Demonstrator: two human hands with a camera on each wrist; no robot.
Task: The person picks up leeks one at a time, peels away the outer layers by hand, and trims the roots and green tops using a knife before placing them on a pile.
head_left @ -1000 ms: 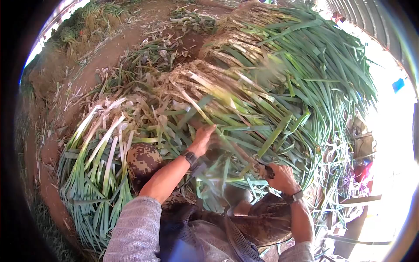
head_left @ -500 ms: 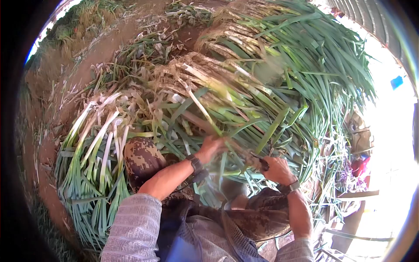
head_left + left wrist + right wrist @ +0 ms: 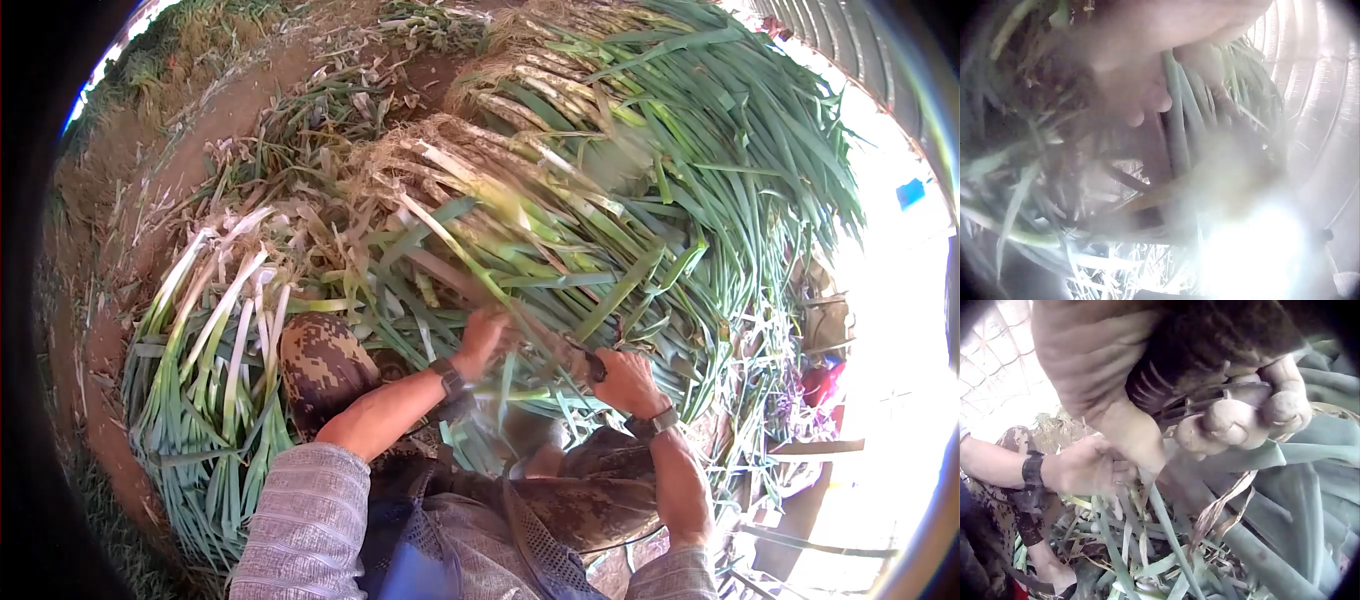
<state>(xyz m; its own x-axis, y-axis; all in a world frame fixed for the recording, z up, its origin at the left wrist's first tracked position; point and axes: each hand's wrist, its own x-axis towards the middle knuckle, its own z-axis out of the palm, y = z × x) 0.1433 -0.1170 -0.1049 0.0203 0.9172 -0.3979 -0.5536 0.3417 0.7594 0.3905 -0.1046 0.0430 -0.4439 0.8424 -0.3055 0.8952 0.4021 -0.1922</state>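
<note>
Leek (image 3: 448, 241) — likely light and crisp, best held at its pale shank (image 3: 419, 212). My right hand (image 3: 628, 382) grips a handle (image 3: 597, 367) — whether my left hand (image 3: 484, 338) grips anything, I can't tell.

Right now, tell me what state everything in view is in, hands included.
Left hand, at the stalks, blurred; can't tell whether it holds one
Right hand, fingers curled round the handle
Handle, dark, held
Big pile, lying, roots on, many stems soil-stained
Small pile, lying, stems mostly white
Scraps, strewn about
Left knee, bent
Left sleeve, forearm bare below it
Left strap, round the wrist
</note>
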